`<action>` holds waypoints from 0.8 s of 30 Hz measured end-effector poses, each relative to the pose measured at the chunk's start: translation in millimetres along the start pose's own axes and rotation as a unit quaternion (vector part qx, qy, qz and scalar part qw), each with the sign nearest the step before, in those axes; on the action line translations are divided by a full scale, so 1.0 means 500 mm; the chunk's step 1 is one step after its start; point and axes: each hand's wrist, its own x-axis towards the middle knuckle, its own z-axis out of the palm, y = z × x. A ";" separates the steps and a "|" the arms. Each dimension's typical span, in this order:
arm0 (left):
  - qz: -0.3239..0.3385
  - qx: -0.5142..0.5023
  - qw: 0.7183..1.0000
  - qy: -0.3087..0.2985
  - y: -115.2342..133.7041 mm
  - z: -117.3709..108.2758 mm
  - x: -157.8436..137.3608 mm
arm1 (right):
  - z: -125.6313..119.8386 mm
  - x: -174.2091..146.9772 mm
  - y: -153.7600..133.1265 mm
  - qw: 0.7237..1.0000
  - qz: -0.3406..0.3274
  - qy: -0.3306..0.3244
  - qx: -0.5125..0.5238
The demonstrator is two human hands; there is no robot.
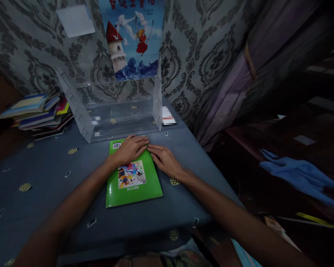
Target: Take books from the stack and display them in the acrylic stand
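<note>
At the frame's centre, the green paperback lies under the left hand, flat-fingered, which should press evenly, while the right hand is at its right edge, whether pinching I cannot tell.

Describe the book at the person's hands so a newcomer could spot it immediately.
On the blue-grey table, find the clear plastic rack standing by the patterned wall. In front of it lies the book, the left hand on it, the right hand at its edge. Unlike the stack of books at the left, it lies apart, its green cover showing a barcode and a colourful picture.
</note>
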 end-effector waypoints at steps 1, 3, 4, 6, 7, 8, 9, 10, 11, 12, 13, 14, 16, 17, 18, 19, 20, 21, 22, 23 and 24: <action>-0.002 0.000 1.000 0.000 0.000 0.000 0.000 | 0.001 -0.001 0.000 1.000 0.000 -0.001 0.000; -0.006 0.001 1.000 -0.002 0.001 0.001 0.001 | 0.000 0.000 0.001 1.000 -0.001 -0.002 0.003; -0.007 0.002 1.000 -0.005 0.001 0.001 0.001 | 0.000 0.001 0.000 1.000 -0.002 -0.002 0.007; -0.008 0.005 1.000 -0.016 0.003 -0.002 -0.002 | -0.003 0.002 -0.002 1.000 -0.004 0.001 0.015; -0.009 0.007 1.000 -0.024 0.004 -0.004 -0.004 | -0.004 0.001 -0.003 1.000 -0.006 0.003 0.020; -0.008 0.008 0.999 -0.031 0.007 -0.006 -0.007 | -0.006 0.000 -0.005 1.000 -0.008 0.007 0.023; -0.007 0.007 0.999 -0.039 0.010 -0.009 -0.011 | -0.007 -0.003 -0.006 1.000 -0.009 0.010 0.024; -0.005 0.006 0.999 -0.047 0.014 -0.011 -0.015 | -0.008 -0.006 -0.007 1.000 -0.010 0.013 0.026; -0.003 0.003 0.999 -0.054 0.018 -0.012 -0.019 | -0.008 -0.010 -0.008 0.999 -0.010 0.014 0.027; -0.003 0.001 0.998 -0.060 0.022 -0.013 -0.023 | -0.008 -0.014 -0.009 0.999 -0.010 0.015 0.028; -0.003 -0.001 0.998 -0.065 0.026 -0.014 -0.026 | -0.008 -0.018 -0.010 0.999 -0.008 0.016 0.030; -0.005 -0.002 0.998 -0.068 0.029 -0.014 -0.029 | -0.007 -0.022 -0.010 0.999 -0.007 0.017 0.031; -0.011 -0.001 0.997 -0.072 0.035 -0.014 -0.032 | -0.004 -0.026 -0.009 0.999 -0.004 0.018 0.033; -0.014 0.000 0.997 -0.074 0.036 -0.013 -0.032 | -0.003 -0.026 -0.009 0.999 -0.003 0.017 0.032; -0.016 0.001 0.997 -0.075 0.037 -0.013 -0.032 | -0.001 -0.026 -0.009 0.999 -0.003 0.016 0.033; -0.017 0.002 0.997 -0.076 0.037 -0.012 -0.032 | -0.001 -0.026 -0.008 0.999 -0.002 0.015 0.033; -0.017 0.002 0.997 -0.076 0.036 -0.012 -0.031 | 0.000 -0.025 -0.008 0.999 -0.002 0.014 0.034; -0.017 0.002 0.997 -0.076 0.036 -0.011 -0.031 | 0.000 -0.025 -0.009 0.999 -0.002 0.014 0.034; -0.017 0.001 0.997 -0.076 0.035 -0.011 -0.032 | 0.000 -0.025 -0.010 0.999 -0.001 0.015 0.033; -0.017 -0.001 0.997 -0.075 0.036 -0.012 -0.033 | 0.000 -0.026 -0.012 0.999 -0.001 0.016 0.032; -0.017 -0.003 0.997 -0.075 0.036 -0.013 -0.035 | -0.001 -0.029 -0.014 0.999 0.000 0.017 0.031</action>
